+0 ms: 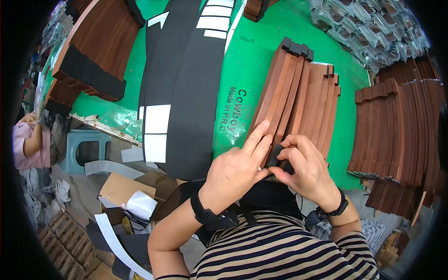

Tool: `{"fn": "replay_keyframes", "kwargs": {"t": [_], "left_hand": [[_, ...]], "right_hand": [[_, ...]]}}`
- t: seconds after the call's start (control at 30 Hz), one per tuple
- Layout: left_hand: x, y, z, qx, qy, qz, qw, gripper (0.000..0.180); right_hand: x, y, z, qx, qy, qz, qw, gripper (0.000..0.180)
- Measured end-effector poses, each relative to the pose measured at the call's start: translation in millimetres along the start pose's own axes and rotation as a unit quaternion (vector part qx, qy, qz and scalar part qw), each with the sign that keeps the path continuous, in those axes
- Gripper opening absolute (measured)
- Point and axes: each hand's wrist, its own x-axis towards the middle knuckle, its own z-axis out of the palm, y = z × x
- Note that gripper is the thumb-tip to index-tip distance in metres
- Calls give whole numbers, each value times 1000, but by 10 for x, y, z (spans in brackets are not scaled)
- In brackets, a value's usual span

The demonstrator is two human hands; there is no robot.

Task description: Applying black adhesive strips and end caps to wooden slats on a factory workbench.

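Head view, far left: co-worker in a pink top (43,151), one forearm bent; blue-grey stool (86,134) beside them on the floor.
Left stack: brown wooden slats (105,37), near ends wrapped in black, lying on the green tabletop (252,37).
Carton: open, cardboard flap (123,186) raised, white and black scraps inside, on the floor below the table edge.
Black sheet: long black sheet (189,102), white rectangles on its surface, near end rounded, left of my hands.
Left arm: enters from the lower edge, elbow bent outward, black band (200,211) at the wrist.
Left hand: back of my left hand (235,170) up; index and middle fingers extended along the wood, thumb toward its near end. Cannot tell whether the thumb grips.
Work: black piece (274,156) at the near end of a bundle of wooden strips (287,79); far ends carry black caps (297,48).
Right hand: my right hand (301,163) close beside the left, fingers curled, fingertips and thumb pinching the black piece; wrist bent inward.
Right side: plastic-wrapped stack (368,30) at the back; brown slat pile (385,133) nearer me.
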Motion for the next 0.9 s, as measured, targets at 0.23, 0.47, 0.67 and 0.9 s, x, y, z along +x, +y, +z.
{"fn": "replay_keyframes", "kwargs": {"t": [0.23,0.47,0.67,0.9], "left_hand": [[7,28,23,54,46,11,997,59],[8,36,12,61,57,16,996,57],[3,8,38,59,64,21,996,59],[9,19,24,47,54,19,997,57]], "right_hand": [[-35,30,50,4,44,-7,999,41],[-20,44,14,19,33,18,999,40],[36,17,-13,0,15,10,1000,40],[42,15,-22,2,3,24,1000,40]]}}
